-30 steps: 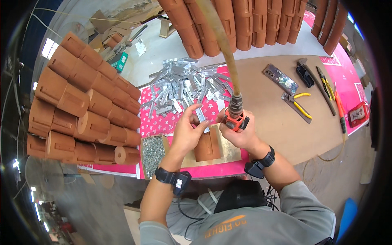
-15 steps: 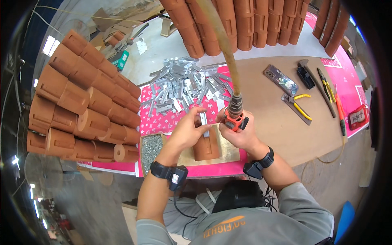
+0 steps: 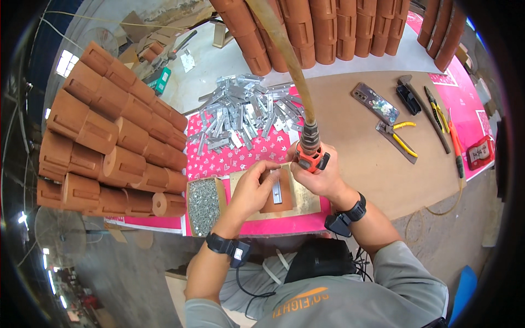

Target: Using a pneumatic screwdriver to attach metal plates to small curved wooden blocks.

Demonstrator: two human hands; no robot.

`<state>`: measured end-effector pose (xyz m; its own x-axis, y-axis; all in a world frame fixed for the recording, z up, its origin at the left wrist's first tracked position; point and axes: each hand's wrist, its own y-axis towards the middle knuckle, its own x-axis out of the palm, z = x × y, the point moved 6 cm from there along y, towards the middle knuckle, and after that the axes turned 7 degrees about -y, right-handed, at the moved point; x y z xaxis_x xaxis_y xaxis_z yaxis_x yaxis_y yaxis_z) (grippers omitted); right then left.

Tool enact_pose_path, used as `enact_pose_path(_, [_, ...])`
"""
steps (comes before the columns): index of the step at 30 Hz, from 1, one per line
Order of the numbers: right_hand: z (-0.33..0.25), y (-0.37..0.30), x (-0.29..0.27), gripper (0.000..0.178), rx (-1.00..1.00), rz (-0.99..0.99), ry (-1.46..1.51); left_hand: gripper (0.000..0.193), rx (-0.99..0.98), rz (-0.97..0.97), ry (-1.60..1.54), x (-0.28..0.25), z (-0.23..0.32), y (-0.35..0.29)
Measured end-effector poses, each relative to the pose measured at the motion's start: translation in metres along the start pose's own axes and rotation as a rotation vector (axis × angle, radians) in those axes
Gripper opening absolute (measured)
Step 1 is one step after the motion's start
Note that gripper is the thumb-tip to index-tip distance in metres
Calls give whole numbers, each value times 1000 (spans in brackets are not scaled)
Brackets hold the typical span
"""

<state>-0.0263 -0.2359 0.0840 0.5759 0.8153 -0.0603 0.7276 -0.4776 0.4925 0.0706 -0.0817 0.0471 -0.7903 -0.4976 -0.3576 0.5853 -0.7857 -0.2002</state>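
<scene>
A brown cylinder [image 3: 285, 201] with a slot lies on a tan board [image 3: 307, 204] in front of me. In the slot sits a silver metal strip [image 3: 277, 192] with holes. My left hand [image 3: 253, 189] is closed around the strip's far end, thumb and forefinger at its sides. My right hand [image 3: 324, 177] grips a red air screwdriver [image 3: 311, 157], held above the cylinder's right side. A hose [image 3: 298, 71] runs up from the tool; its tip is hidden from view.
A box of small screws [image 3: 203, 205] stands left of the board. Beyond is a heap of metal strips [image 3: 246, 112]. Stacked brown cylinders rise at left [image 3: 123, 158] and at the back [image 3: 325, 33]. A phone [image 3: 375, 102], pliers [image 3: 403, 143] and a hammer [image 3: 429, 117] lie right.
The metal strip has come nearer to me, from the cylinder's far end into its slot. My left hand has shifted slightly nearer and lower. My right hand still holds the air screwdriver.
</scene>
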Motion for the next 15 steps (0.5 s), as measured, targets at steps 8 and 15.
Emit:
enact_pose_path(8, [4, -3, -3, 20, 44, -65, -53, 110, 223, 33, 579, 9, 49, -42])
enact_pose_path(15, [7, -2, 0, 24, 44, -60, 44, 103, 221, 28, 435, 5, 42, -44])
